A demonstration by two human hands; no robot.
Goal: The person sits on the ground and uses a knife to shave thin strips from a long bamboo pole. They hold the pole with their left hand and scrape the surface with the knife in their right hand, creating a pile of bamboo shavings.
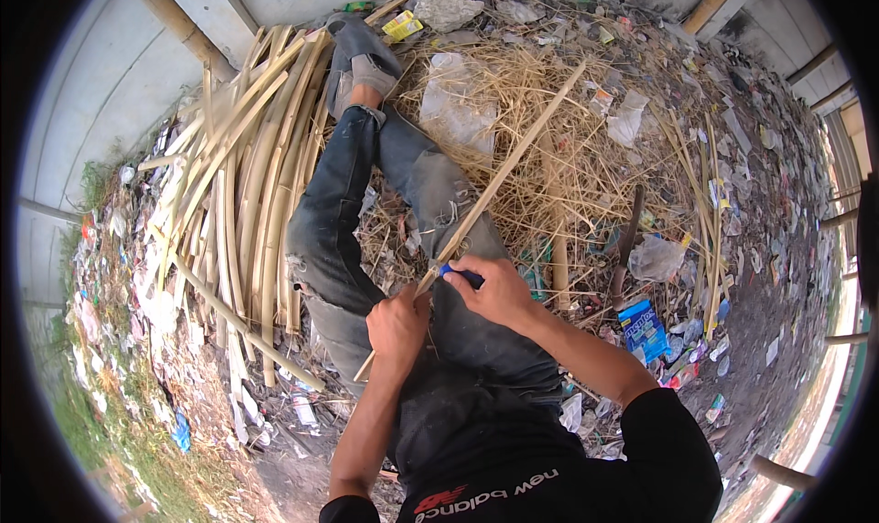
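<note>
A long split bamboo strip (517, 157) slants across my legs, from beside my left hip up to the far right. My left hand (398, 329) is closed round it near its lower end. Just above, my right hand (497, 291) is closed on a small blue-handled tool (447, 271), held against the strip. The tool's working end is mostly hidden, so I cannot tell its exact kind. Both hands are close together over my lap, above my torn dark jeans (334, 225).
Several long bamboo strips (265, 184) lie piled left of my legs. Thin shavings (549, 175) cover the ground to the right, with a dark curved blade-like thing (628, 244) and a blue packet (645, 329). A pale wall (101, 83) stands beyond; litter is scattered around.
</note>
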